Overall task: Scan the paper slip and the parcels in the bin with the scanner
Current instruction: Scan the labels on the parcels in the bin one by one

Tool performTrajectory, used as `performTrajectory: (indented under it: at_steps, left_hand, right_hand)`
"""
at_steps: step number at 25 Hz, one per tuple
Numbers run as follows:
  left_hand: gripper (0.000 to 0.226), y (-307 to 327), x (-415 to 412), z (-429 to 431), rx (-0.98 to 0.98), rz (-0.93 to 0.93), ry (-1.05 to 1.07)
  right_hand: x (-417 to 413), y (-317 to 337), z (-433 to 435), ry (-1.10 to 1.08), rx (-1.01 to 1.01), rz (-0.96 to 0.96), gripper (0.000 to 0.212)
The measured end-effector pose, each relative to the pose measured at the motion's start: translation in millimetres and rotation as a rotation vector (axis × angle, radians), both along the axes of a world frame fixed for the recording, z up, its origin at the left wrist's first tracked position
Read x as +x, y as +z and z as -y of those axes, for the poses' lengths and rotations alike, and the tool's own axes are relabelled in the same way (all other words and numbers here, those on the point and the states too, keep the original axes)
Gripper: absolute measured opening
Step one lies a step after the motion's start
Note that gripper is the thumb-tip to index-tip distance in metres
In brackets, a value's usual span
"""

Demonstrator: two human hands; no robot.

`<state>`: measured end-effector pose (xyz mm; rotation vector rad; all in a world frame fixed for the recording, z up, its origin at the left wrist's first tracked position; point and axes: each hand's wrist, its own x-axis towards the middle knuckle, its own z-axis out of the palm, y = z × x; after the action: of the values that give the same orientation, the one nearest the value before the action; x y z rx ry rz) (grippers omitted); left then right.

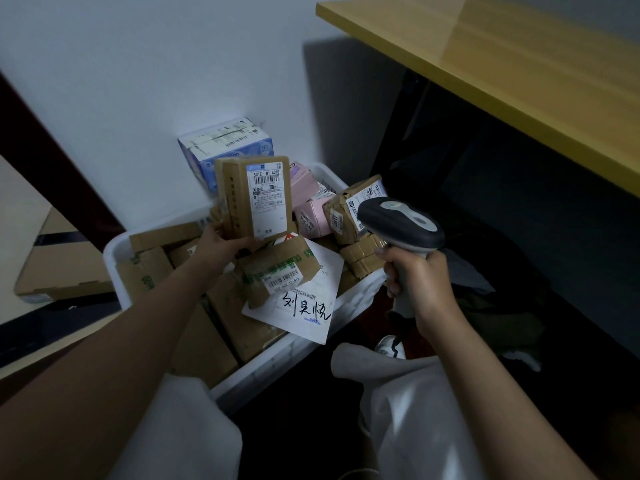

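My left hand (221, 242) holds a brown cardboard parcel (254, 199) upright above the white bin (273, 358), its white barcode label facing me. To the right, my right hand (417, 275) grips the handle of a grey and black scanner (401, 225), whose head points left toward the parcel, a short gap apart. The bin is full of several brown cardboard parcels (277, 268) and pink boxes (311, 216). A white paper slip (304, 306) with a barcode and black handwriting lies on top of the parcels near the bin's front right rim.
A blue and white box (227, 147) stands against the wall behind the bin. A yellow tabletop (512, 74) overhangs on the right, with dark space and clothing under it. A flat cardboard box (59, 268) lies on the left. My knees in white fabric are in front of the bin.
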<state>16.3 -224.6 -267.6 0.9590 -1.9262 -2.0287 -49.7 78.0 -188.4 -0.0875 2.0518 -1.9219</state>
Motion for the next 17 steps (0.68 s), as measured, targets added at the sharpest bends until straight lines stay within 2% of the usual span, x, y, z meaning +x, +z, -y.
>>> performTrajectory:
  at_steps: [5,9,14,17]
  left_hand:
    - [0.061,5,2,-1,0.002,-0.023,0.059]
    - [0.057,16,9,0,0.013,-0.051,0.159]
    - [0.075,20,26,14,0.007,-0.082,0.316]
    - [0.076,24,37,23,0.037,-0.075,0.402]
  right_hand:
    - [-3,-1,2,-0.001,0.013,-0.027,0.026]
    - [-3,-2,6,-0.001,0.022,-0.031,0.025]
    - [0,-1,12,0.0,0.015,-0.042,0.021]
    - [1,0,13,0.004,0.023,-0.051,0.018]
